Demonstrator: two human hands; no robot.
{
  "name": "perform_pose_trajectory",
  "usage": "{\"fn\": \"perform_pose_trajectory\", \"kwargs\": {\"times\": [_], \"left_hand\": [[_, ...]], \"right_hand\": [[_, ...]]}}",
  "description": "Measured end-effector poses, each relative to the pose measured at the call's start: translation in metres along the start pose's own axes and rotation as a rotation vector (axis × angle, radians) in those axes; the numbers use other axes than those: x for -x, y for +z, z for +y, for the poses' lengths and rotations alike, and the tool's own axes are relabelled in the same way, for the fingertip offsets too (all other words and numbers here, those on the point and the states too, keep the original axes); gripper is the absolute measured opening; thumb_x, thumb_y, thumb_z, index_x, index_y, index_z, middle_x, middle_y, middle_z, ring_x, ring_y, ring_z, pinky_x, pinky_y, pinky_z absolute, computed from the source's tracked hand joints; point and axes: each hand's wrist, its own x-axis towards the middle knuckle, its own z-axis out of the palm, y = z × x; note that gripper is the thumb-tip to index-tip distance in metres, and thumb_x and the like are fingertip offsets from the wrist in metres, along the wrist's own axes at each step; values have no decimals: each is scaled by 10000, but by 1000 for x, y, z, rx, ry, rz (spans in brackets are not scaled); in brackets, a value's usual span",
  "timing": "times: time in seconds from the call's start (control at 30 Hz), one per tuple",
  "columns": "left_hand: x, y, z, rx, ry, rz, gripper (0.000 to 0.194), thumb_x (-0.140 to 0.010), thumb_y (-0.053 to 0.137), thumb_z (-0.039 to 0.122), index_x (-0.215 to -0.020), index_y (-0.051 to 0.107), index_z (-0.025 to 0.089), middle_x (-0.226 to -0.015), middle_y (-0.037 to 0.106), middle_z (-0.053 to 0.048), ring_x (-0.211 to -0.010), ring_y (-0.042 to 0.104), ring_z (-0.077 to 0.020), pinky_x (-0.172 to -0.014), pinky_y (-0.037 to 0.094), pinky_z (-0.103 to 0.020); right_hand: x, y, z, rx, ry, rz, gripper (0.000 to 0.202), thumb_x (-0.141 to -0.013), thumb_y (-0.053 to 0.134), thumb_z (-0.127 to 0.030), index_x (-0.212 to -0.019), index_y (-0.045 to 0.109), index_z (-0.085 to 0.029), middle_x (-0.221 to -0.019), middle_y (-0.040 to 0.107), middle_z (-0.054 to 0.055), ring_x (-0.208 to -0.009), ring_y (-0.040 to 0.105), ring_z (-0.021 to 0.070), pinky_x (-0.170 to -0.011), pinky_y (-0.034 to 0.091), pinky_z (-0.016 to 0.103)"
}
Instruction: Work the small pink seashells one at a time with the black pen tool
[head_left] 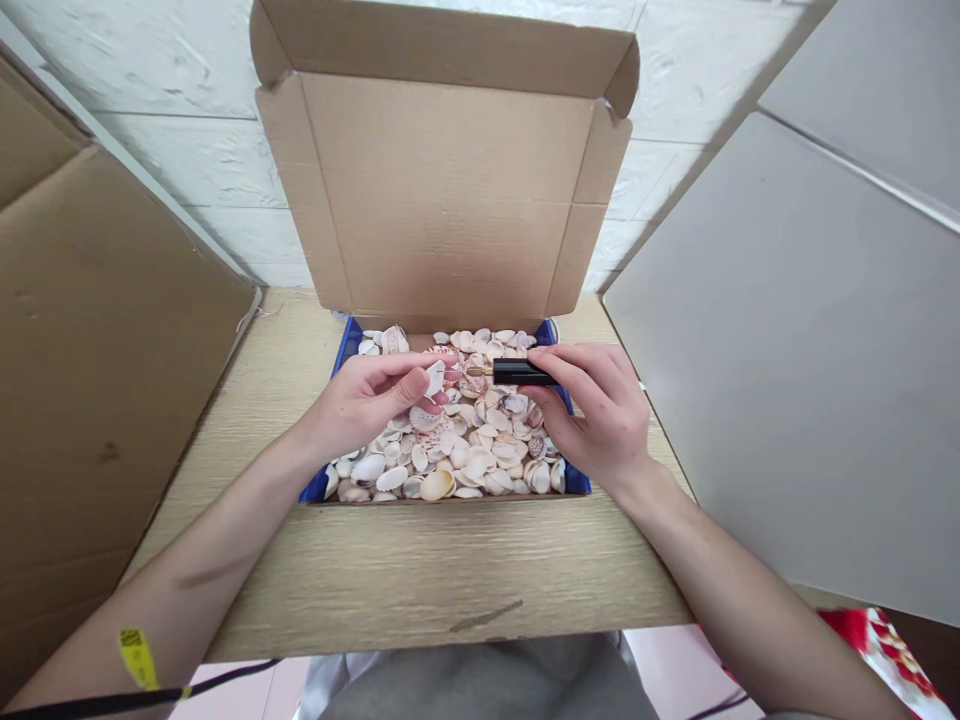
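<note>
Pinched between the thumb and fingers of my left hand (379, 395) is a small white seashell (436, 378). My right hand (600, 400) grips a small black hand drill (521, 372) by its body. The drill's brass chuck (478, 371) points left at the shell; its thin bit is too fine to make out clearly at the shell. Both hands are above an open cardboard box (450, 200) with blue side walls. Many loose seashells (480, 460), white, cream and pinkish, fill its bottom, partly hidden under my hands.
The box stands on a light wooden table (420, 570), its lid raised against a white brick wall (202, 165). A cardboard panel (97, 330) rises on the left and a grey panel (817, 300) on the right. A black cable (232, 675) with a yellow tag (137, 658) is at lower left.
</note>
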Motion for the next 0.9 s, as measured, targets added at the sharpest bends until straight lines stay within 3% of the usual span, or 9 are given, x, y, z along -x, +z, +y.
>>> {"fn": "perform_pose_trajectory", "kwargs": {"times": [0.2, 0.43, 0.73, 0.9], "left_hand": [[0, 1, 3, 13, -14, 11, 499, -826, 611, 550, -1136, 707, 171, -874, 743, -94, -762, 700, -192, -598, 572, -251], [-2, 1, 4, 6, -8, -17, 525, -782, 600, 640, -815, 748, 138, -832, 731, -114, -679, 691, -192, -633, 596, -307], [-2, 2, 5, -2, -5, -43, 482, -780, 603, 626, -782, 753, 167, -827, 734, -104, -678, 694, -205, -641, 606, -332], [-3, 0, 2, -4, -6, -129, 473, -809, 588, 589, -750, 749, 149, -799, 733, -102, -658, 692, -192, -626, 595, -309]], "right_hand": [[-2, -1, -1, 27, -8, -6, 344, -846, 645, -169, -1173, 583, -257, -979, 680, 67, -902, 642, 216, -775, 544, 373], [-2, -1, -1, 38, -18, 9, 333, -840, 658, -175, -1154, 581, -252, -989, 684, 68, -897, 644, 214, -773, 542, 376], [-2, -2, -1, 31, -36, 21, 365, -815, 677, -137, -1151, 583, -246, -990, 685, 74, -906, 626, 214, -777, 540, 371], [-1, -2, 0, 74, -55, 32, 348, -821, 667, -143, -1143, 587, -246, -1011, 686, 69, -938, 613, 224, -799, 536, 388]]}}
